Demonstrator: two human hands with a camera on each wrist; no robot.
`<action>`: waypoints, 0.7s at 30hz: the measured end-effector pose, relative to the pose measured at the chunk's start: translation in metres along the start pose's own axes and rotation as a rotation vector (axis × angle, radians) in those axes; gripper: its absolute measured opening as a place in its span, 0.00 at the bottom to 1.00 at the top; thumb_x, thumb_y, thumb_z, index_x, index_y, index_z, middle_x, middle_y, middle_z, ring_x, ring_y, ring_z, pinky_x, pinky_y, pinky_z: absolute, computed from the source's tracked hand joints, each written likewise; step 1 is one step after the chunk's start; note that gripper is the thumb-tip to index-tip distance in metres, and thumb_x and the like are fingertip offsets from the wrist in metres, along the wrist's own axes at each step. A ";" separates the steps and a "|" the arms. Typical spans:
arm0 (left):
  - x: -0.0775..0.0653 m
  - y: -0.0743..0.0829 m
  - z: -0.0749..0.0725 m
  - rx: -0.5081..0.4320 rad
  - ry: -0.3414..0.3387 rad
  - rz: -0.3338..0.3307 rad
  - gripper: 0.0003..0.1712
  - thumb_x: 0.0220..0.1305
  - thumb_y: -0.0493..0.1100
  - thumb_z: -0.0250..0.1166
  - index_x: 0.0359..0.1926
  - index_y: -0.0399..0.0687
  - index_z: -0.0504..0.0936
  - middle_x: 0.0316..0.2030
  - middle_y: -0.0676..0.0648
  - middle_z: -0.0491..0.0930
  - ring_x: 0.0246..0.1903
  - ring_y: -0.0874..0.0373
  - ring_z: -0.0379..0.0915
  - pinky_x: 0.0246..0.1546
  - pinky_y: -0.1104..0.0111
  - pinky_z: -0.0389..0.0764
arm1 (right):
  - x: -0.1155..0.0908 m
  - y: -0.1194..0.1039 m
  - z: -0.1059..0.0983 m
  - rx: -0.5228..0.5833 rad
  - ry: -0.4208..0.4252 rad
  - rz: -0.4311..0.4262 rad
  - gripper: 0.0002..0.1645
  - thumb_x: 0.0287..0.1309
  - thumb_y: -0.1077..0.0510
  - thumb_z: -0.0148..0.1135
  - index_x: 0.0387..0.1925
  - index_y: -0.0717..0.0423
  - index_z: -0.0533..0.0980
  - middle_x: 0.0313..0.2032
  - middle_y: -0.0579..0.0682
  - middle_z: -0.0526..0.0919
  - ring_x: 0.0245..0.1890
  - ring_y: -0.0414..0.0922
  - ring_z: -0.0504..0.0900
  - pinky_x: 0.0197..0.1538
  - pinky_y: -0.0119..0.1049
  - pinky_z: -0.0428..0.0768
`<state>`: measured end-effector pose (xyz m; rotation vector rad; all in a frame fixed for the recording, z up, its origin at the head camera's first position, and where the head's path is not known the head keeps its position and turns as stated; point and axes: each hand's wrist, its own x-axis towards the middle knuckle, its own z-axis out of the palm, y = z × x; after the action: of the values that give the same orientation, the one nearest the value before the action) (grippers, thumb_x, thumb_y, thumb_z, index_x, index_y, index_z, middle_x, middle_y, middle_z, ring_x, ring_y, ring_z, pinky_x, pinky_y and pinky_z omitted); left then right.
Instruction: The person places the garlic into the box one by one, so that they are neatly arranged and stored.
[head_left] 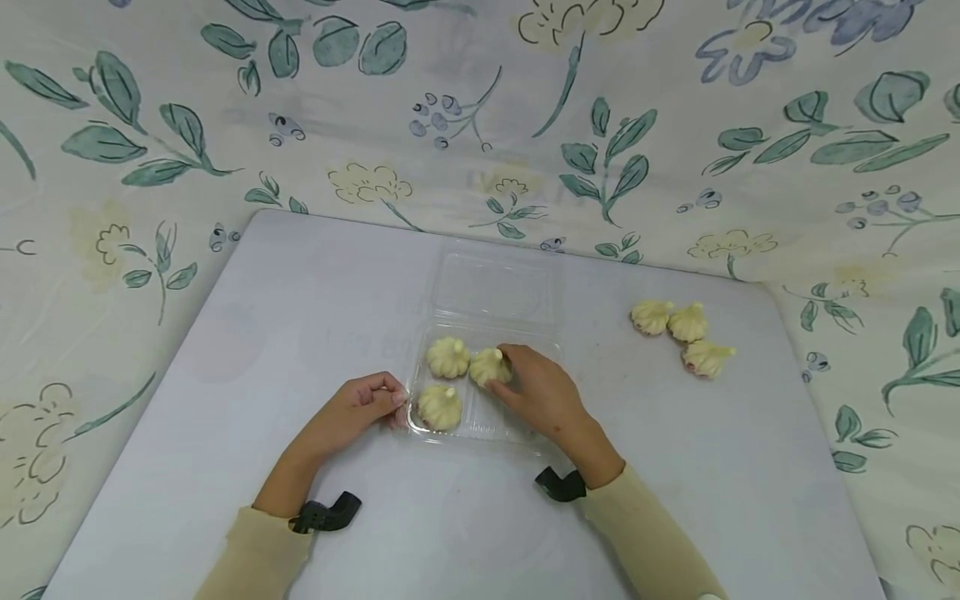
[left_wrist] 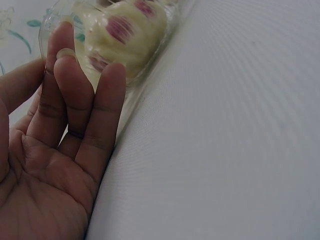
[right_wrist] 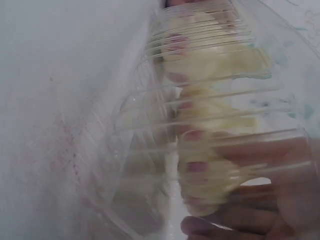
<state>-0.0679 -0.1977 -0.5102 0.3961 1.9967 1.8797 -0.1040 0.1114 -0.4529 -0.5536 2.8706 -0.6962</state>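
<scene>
A clear plastic clamshell box (head_left: 487,421) stands with its lid (head_left: 495,287) folded back away from me. Two whitish garlic bulbs, one at the back left (head_left: 447,357) and one at the front left (head_left: 439,407), sit inside it. My right hand (head_left: 543,387) holds a third garlic bulb (head_left: 489,367) between thumb and fingers, beside the back left one. Through the box's ribbed wall, the right wrist view shows this bulb (right_wrist: 202,175) with purple patches. At the box's left edge, my left hand (head_left: 367,404) pinches the rim with thumb and forefinger; its other fingers (left_wrist: 107,95) lie along the side.
Three more garlic bulbs (head_left: 687,322) lie grouped at the back right of the white table (head_left: 300,300). Floral cloth (head_left: 480,108) hangs behind the table's back edge and along its sides. A black wrist mount (head_left: 326,512) is on each arm.
</scene>
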 end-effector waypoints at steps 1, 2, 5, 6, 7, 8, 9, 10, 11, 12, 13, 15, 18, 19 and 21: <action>0.000 0.000 0.000 -0.003 -0.002 0.001 0.09 0.79 0.38 0.59 0.42 0.35 0.80 0.31 0.44 0.84 0.33 0.56 0.79 0.38 0.67 0.82 | 0.001 0.000 0.001 -0.007 -0.003 0.004 0.35 0.67 0.47 0.72 0.67 0.61 0.74 0.63 0.56 0.81 0.62 0.52 0.80 0.62 0.48 0.79; 0.000 0.000 0.000 -0.004 -0.002 0.001 0.09 0.79 0.38 0.59 0.42 0.35 0.80 0.31 0.44 0.84 0.33 0.56 0.79 0.38 0.67 0.82 | 0.001 -0.001 0.002 -0.011 -0.005 0.007 0.35 0.67 0.47 0.72 0.67 0.61 0.74 0.63 0.57 0.81 0.62 0.53 0.80 0.62 0.48 0.79; 0.000 0.002 0.000 -0.009 -0.005 -0.004 0.09 0.79 0.39 0.59 0.42 0.36 0.80 0.31 0.43 0.84 0.33 0.56 0.78 0.38 0.67 0.82 | 0.002 -0.001 0.004 -0.036 -0.006 0.008 0.35 0.68 0.46 0.71 0.67 0.61 0.74 0.62 0.57 0.81 0.61 0.53 0.81 0.60 0.49 0.80; 0.000 0.002 0.000 -0.010 -0.006 -0.004 0.09 0.79 0.39 0.59 0.42 0.36 0.80 0.31 0.43 0.84 0.33 0.56 0.78 0.38 0.67 0.82 | 0.002 -0.001 0.004 -0.043 -0.004 0.007 0.35 0.68 0.46 0.71 0.67 0.61 0.74 0.62 0.57 0.81 0.61 0.53 0.81 0.60 0.49 0.80; 0.000 0.002 0.000 -0.013 -0.008 -0.005 0.09 0.79 0.39 0.59 0.42 0.35 0.80 0.31 0.43 0.84 0.33 0.56 0.78 0.38 0.67 0.82 | 0.002 -0.001 0.005 -0.049 0.000 0.005 0.35 0.68 0.46 0.71 0.67 0.61 0.74 0.62 0.58 0.81 0.60 0.54 0.82 0.59 0.49 0.81; 0.000 0.002 0.000 -0.015 -0.007 -0.007 0.10 0.79 0.39 0.59 0.42 0.36 0.80 0.31 0.43 0.84 0.33 0.56 0.78 0.38 0.67 0.82 | 0.003 -0.001 0.005 -0.055 0.005 0.004 0.35 0.68 0.46 0.71 0.67 0.61 0.74 0.62 0.58 0.81 0.60 0.54 0.82 0.59 0.49 0.81; 0.000 0.002 0.000 -0.016 -0.007 -0.006 0.10 0.79 0.39 0.59 0.42 0.35 0.80 0.31 0.43 0.84 0.33 0.56 0.78 0.38 0.67 0.82 | 0.003 -0.001 0.006 -0.059 0.009 0.002 0.35 0.67 0.46 0.72 0.67 0.61 0.74 0.61 0.58 0.81 0.60 0.54 0.82 0.59 0.49 0.81; 0.000 0.001 0.000 -0.018 -0.007 -0.005 0.10 0.79 0.39 0.59 0.43 0.35 0.80 0.31 0.43 0.84 0.33 0.56 0.79 0.38 0.67 0.82 | 0.003 -0.001 0.006 -0.062 0.013 0.001 0.35 0.67 0.46 0.72 0.67 0.61 0.74 0.62 0.58 0.81 0.60 0.54 0.82 0.59 0.49 0.81; -0.001 0.001 0.000 -0.017 -0.007 -0.003 0.10 0.79 0.39 0.59 0.43 0.35 0.80 0.31 0.43 0.84 0.33 0.56 0.79 0.38 0.67 0.82 | 0.003 -0.001 0.006 -0.065 0.014 0.001 0.35 0.67 0.45 0.72 0.67 0.61 0.74 0.62 0.58 0.81 0.60 0.54 0.82 0.59 0.49 0.81; -0.001 0.001 0.000 -0.017 -0.007 -0.002 0.10 0.79 0.39 0.59 0.43 0.35 0.80 0.31 0.43 0.84 0.33 0.56 0.79 0.38 0.67 0.82 | 0.003 -0.001 0.006 -0.066 0.015 0.002 0.35 0.67 0.46 0.72 0.67 0.61 0.74 0.62 0.58 0.81 0.60 0.54 0.82 0.59 0.49 0.81; -0.001 0.000 0.000 -0.017 -0.006 -0.001 0.10 0.79 0.39 0.59 0.43 0.35 0.80 0.31 0.44 0.84 0.33 0.56 0.79 0.38 0.67 0.82 | 0.003 -0.001 0.006 -0.067 0.016 0.003 0.35 0.67 0.45 0.72 0.67 0.61 0.74 0.62 0.58 0.81 0.60 0.54 0.81 0.59 0.49 0.81; -0.001 -0.001 0.000 -0.017 -0.006 0.005 0.09 0.79 0.39 0.59 0.42 0.35 0.80 0.31 0.44 0.84 0.33 0.57 0.79 0.37 0.67 0.82 | 0.003 -0.001 0.007 -0.071 0.014 0.007 0.36 0.67 0.45 0.72 0.67 0.61 0.74 0.62 0.58 0.81 0.60 0.54 0.81 0.60 0.49 0.80; -0.001 -0.002 0.000 -0.018 -0.009 0.012 0.09 0.79 0.38 0.59 0.42 0.35 0.80 0.31 0.44 0.84 0.33 0.56 0.79 0.37 0.67 0.82 | 0.004 -0.001 0.007 -0.075 0.018 0.010 0.36 0.67 0.45 0.72 0.67 0.61 0.74 0.62 0.58 0.81 0.60 0.54 0.82 0.59 0.49 0.81; 0.000 -0.002 0.000 -0.019 -0.009 0.012 0.09 0.79 0.38 0.59 0.42 0.35 0.80 0.31 0.44 0.84 0.33 0.57 0.79 0.37 0.67 0.82 | 0.004 -0.001 0.007 -0.073 0.022 0.009 0.36 0.67 0.46 0.72 0.67 0.61 0.73 0.61 0.58 0.81 0.60 0.54 0.82 0.58 0.49 0.81; 0.000 -0.001 0.000 -0.022 -0.008 0.009 0.09 0.79 0.38 0.59 0.42 0.35 0.80 0.31 0.44 0.84 0.33 0.57 0.79 0.37 0.67 0.82 | 0.004 -0.001 0.007 -0.070 0.028 0.009 0.36 0.67 0.46 0.72 0.67 0.61 0.73 0.61 0.58 0.82 0.59 0.54 0.82 0.58 0.49 0.81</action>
<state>-0.0680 -0.1981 -0.5117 0.4066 1.9705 1.9003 -0.1062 0.1063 -0.4586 -0.5439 2.9316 -0.6087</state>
